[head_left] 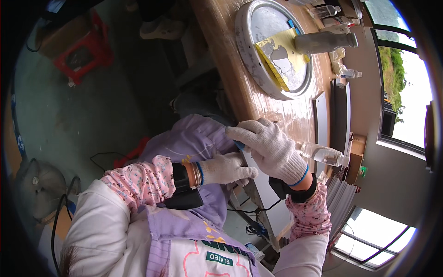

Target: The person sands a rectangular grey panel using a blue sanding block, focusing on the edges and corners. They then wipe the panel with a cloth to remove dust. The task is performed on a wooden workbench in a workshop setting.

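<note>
My left hand point(224, 169), in a white knitted glove, closes round the edge of a long flat grey-white panel point(272, 203) over my lap. Above its upper end is my right hand point(272, 147), gloved too, with fingers bent and pressed together. A small blue piece point(239, 145) shows under those fingertips, against the panel; its kind is unclear. On the table, a round metal lid or shallow tub point(244, 46) carries a yellow cloth or sheet point(288, 42) with grey smears and a greyish bottle point(325, 42).
The plastic-wrapped table point(221, 51) runs along my right. Near my right hand lies a clear bottle point(323, 153); other flat panels point(320, 117) rest farther up. A red stool point(85, 57) and a fan point(41, 187) stand at left. A black cable point(258, 210) hangs beside the panel.
</note>
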The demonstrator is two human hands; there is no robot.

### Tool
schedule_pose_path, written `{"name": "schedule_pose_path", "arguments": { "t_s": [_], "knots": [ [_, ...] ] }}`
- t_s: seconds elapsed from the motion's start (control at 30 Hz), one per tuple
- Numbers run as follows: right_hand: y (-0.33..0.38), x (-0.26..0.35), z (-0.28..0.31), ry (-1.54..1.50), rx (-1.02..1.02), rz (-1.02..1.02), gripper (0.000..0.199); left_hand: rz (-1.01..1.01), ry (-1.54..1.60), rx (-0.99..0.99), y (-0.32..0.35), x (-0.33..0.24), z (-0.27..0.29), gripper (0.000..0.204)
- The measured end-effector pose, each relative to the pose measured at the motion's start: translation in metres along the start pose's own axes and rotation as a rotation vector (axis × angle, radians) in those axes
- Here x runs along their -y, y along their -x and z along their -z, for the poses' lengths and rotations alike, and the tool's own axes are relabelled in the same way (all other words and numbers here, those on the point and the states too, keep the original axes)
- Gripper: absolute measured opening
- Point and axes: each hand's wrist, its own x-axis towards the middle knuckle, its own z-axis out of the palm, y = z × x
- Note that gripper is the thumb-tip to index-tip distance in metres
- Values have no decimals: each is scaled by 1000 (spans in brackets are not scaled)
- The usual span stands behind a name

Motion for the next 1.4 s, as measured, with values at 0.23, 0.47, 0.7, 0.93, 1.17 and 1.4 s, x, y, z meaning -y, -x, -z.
{"name": "schedule_pose_path", "arguments": {
  "t_s": [0.23,0.47,0.7,0.93,1.17,1.4],
  "knots": [
    [-6,4,3,24,88,2,39,-4,-102,35,4,-7,2,41],
    [-14,5,0,7,125,3,41,-40,-101,23,0,4,1,39],
    [-9,5,2,-15,168,12,46,-4,-104,31,2,-1,0,39],
    [-14,8,2,31,147,-27,42,17,-101,24,-1,0,1,39],
    [-8,3,-6,88,67,-40,44,30,-135,38,0,-1,0,46],
    [29,3,0,-54,-189,-158,57,99,-93,7,8,-18,1,55]
  ]
}}
